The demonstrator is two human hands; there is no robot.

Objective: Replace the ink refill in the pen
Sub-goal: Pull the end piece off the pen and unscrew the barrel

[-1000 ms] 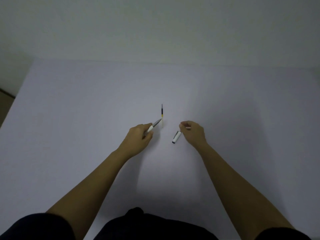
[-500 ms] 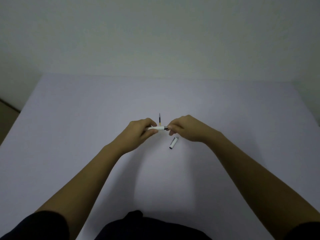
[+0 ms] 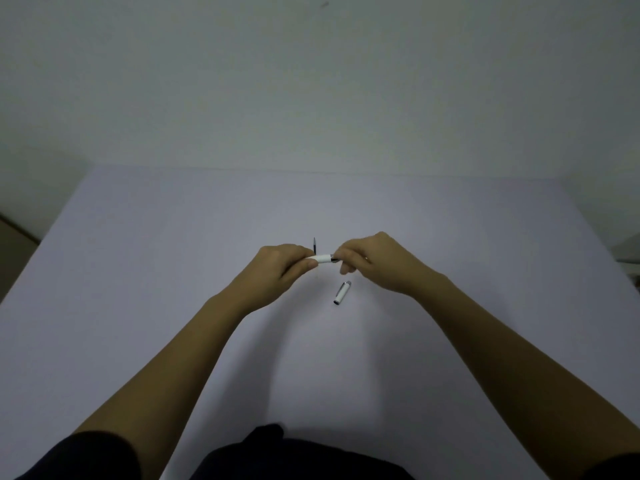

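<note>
Hands (image 3: 277, 271) (image 3: 377, 261) hiding pen (image 3: 323, 258) ends, refill (image 3: 314, 244) half-hidden behind

Pale table (image 3: 138, 271): white cylindrical pen barrel (image 3: 323, 259) above centre, between left hand (image 3: 277, 271) and right hand (image 3: 374, 263). Thin dark ink refill (image 3: 314, 244) behind barrel. White pen cap (image 3: 342, 292) in front, rightward, on table.

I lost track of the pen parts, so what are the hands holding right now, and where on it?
Both hold the white pen body: left hand pinches its left end, right hand its dark right end. The cap and loose refill lie unheld.
</note>
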